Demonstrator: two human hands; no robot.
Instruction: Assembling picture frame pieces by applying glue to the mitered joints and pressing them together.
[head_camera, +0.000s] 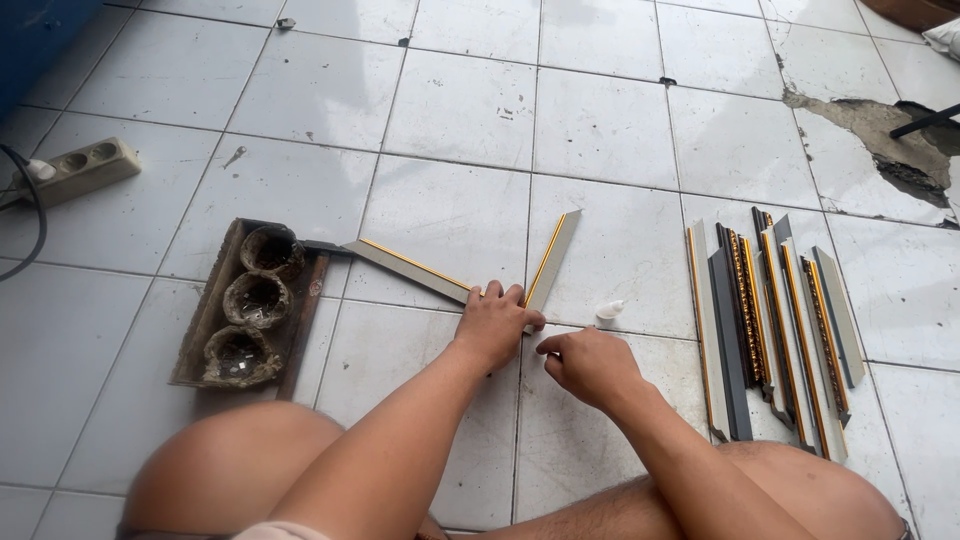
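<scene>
My left hand (492, 322) pressed two grey gold-edged moulding strips (478, 279) together; right hand (590, 366) closed, pinching nothing I could see. Any slip risked opening the mitre.

One camera only, worn on my head, looks steeply down at the white tiled floor (600, 120) in front of me as I sit. My knees fill the near edge of the frame and my forearms run up from it to the middle, where my left hand (492, 325) and right hand (590, 365) sit close below the lens. The view faces forward and down; the far tiles stretch to the top edge. A power strip (80, 170) marks the far left, cracked tile (880, 135) the far right. No second view shares the scene.
</scene>
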